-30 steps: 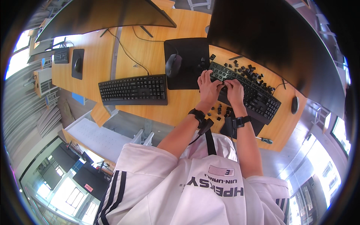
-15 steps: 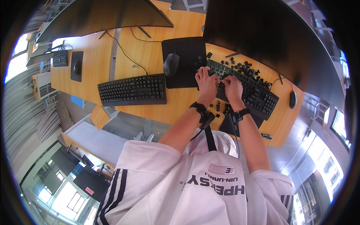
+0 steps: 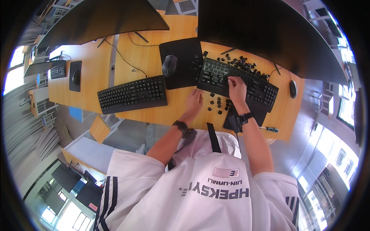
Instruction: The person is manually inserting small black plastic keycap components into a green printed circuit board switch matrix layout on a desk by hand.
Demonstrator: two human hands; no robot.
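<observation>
keyboard (image 3: 246,81) part-stripped, keycaps (image 3: 217,103) loose on table (image 3: 146,61) | right hand (image 3: 236,87) fingertips on keys, grip unclear | left hand (image 3: 194,101) flat, open, empty | many caps left

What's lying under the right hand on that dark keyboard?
The right hand rests on the dark keyboard, fingers on its middle rows. Loose keycaps lie on the desk nearby. The keys beneath the palm are covered.
</observation>
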